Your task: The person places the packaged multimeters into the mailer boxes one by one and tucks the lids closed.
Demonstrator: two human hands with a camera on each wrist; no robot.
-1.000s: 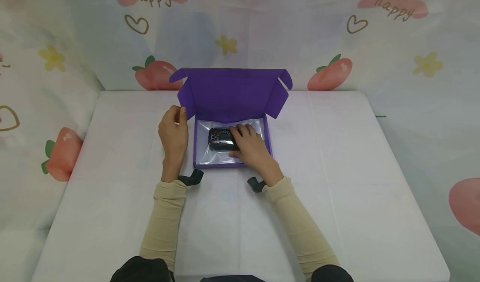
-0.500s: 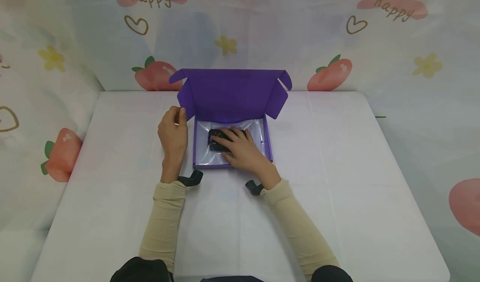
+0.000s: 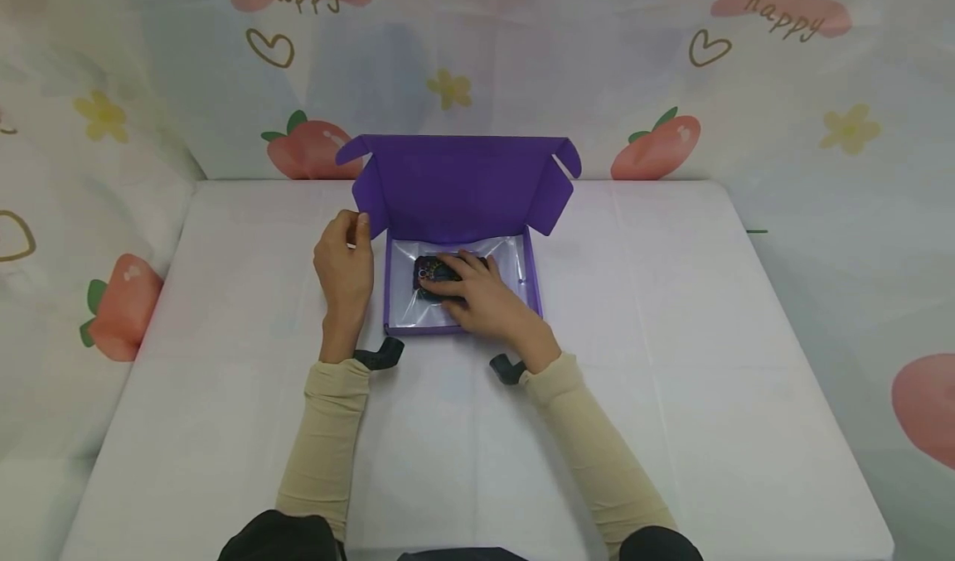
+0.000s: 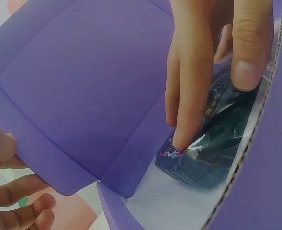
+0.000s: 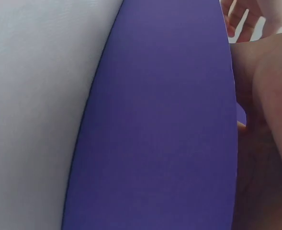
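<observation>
Right hand (image 3: 488, 300): fingers (image 4: 191, 96) extended and lying flat on the dark gadget (image 3: 436, 275), index tip on its near end, thumb pad on its top in the left wrist view. They press on it; nothing curls under it that I can see. Left hand (image 3: 345, 263): fingers loosely curled, thumb and index tip at the lower edge of the lid's side flap (image 3: 370, 192), at 9 o'clock from the gadget. Can't tell if they pinch the flap or only touch it.

Gadget sits inside the purple box (image 3: 388, 296), toward its 9 o'clock half, on or in a clear plastic bag (image 3: 500, 254) that lines the tray. Box is at table (image 3: 671, 296) centre, lid (image 3: 458, 184) standing open at 12 o'clock.

Handling, my read:
- Gadget: small, rigid, probably light, with coloured markings on its face. Likely a hard plastic shell, so treat that face as scratch-prone.
- Film over or under it looks glossy, so expect slip, and a top-down press alone won't lift it.
- Best hold: thumb on one long side, fingers on the opposite side, gripping through the film, not by loose bag edges.
- Box: thin folded card, light, flexes. Walls are low, so there's room for the fingers at 3 o'clock of the gadget.
</observation>
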